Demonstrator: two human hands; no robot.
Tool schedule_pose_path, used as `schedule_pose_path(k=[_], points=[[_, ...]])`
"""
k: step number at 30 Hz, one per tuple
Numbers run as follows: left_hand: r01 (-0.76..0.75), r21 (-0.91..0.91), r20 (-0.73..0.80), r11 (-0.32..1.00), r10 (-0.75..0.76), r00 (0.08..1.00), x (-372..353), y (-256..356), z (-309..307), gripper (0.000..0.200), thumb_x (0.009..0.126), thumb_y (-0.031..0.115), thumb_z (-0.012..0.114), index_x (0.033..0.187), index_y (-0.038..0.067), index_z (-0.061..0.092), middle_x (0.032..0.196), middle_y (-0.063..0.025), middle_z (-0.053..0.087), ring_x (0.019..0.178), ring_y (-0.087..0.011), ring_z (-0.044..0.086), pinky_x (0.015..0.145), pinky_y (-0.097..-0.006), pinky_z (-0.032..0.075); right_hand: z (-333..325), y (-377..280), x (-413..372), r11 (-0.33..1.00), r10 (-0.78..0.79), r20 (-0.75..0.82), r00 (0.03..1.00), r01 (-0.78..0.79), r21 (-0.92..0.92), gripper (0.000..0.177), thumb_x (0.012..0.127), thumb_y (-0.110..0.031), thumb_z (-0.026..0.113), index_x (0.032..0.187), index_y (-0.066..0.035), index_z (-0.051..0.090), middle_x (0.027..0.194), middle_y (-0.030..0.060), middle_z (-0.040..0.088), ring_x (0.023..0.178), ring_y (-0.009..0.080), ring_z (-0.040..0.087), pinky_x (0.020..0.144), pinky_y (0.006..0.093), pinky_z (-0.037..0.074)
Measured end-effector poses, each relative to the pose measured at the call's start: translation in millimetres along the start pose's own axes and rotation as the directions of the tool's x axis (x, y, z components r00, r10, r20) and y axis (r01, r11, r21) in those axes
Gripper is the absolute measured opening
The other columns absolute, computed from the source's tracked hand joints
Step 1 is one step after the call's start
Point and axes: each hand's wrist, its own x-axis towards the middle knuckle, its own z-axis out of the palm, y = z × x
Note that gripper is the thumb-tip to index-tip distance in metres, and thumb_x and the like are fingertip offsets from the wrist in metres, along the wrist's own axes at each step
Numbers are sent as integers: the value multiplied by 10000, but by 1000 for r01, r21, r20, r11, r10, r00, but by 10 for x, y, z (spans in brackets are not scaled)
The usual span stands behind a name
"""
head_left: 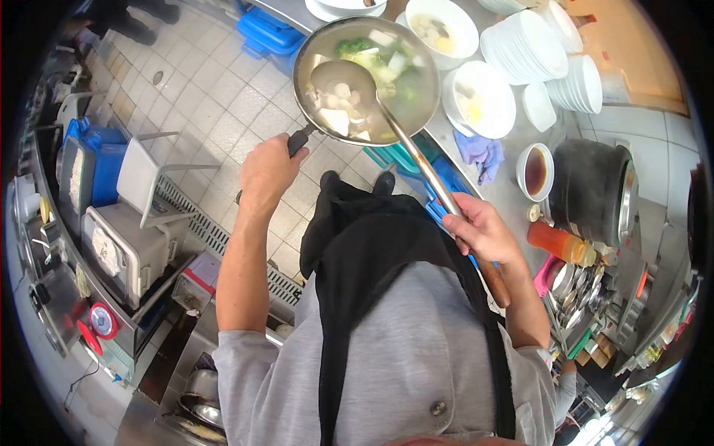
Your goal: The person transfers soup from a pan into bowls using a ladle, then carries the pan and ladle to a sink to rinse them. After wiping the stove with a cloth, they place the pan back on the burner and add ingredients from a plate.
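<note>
My left hand (271, 169) is wrapped round the black handle of a pan (429, 104), held up beside the counter's edge. Broth, broccoli (357, 49) and pale chunks fill the pan, with some steam over them. In my right hand (483, 230) is the long handle of a ladle (416, 156). The ladle's bowl sits inside the pan and holds pale pieces and liquid. Just right of the pan stand two white bowls, an upper bowl (467, 33) and a lower bowl (502, 97), each with some food and broth.
Stacks of white bowls (524, 48) stand on the steel counter (502, 201). Nearby are a purple cloth (482, 154), a bowl of dark sauce (535, 172), a black round cooker (587, 189) and an orange bottle (558, 241). A grey chair (141, 182) stands left on the tiled floor.
</note>
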Motion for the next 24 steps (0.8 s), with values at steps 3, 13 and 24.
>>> schedule_pose_path(k=[3, 13, 24], points=[[-17, -15, -30, 1000, 17, 999, 3, -32, 27, 391, 908, 405, 736, 997, 25, 713, 880, -229, 725, 877, -429, 704, 780, -523, 548, -87, -19, -23, 987, 37, 8, 999, -37, 158, 302, 994, -146, 655, 1255, 3, 637, 745, -13, 551, 502, 63, 488, 463, 230, 393], [-33, -24, -45, 999, 32, 998, -7, -4, 8, 406, 894, 403, 750, 954, 4, 705, 844, -247, 712, 851, -440, 696, 765, -528, 535, -169, -57, 67, 885, -30, 114, 993, -26, 464, 394, 978, -195, 619, 1261, 78, 621, 723, 4, 558, 435, 71, 450, 412, 237, 358], [-86, -36, -64, 996, 84, 994, 28, -56, 89, 408, 902, 401, 734, 1001, 6, 704, 878, -242, 718, 871, -447, 692, 765, -525, 532, -296, 212, -176, 691, -103, 96, 990, 1, 723, 379, 1018, -151, 557, 1286, 115, 577, 714, 10, 517, 395, 49, 390, 338, 198, 328]])
